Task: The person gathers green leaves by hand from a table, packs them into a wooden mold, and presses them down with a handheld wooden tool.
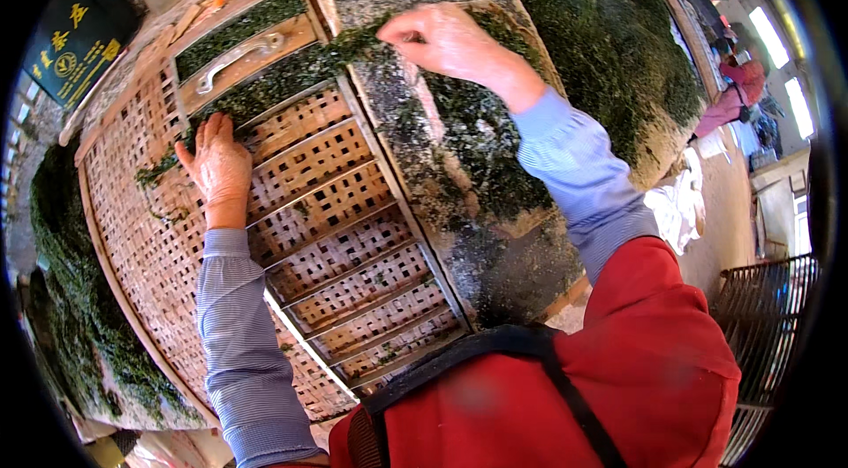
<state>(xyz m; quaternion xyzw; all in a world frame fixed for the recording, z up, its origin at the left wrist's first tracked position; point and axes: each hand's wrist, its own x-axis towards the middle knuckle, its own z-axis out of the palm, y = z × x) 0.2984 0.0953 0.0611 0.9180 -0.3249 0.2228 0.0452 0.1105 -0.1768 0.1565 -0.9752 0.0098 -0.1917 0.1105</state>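
Greens (291, 76) lie in a strip across the far part of the slatted frame (389, 163), along the near side of the board (300, 33) with its metal handle (234, 60), over the woven tray (132, 194). Of the hands, the left hand (218, 165) is open, palm down, fingers spread at the strip's left end; the right hand (446, 39) is curled at the right end, thumb and fingertips close together, and whether it grips any strands cannot be told. To the far right stands a larger heap (609, 44).
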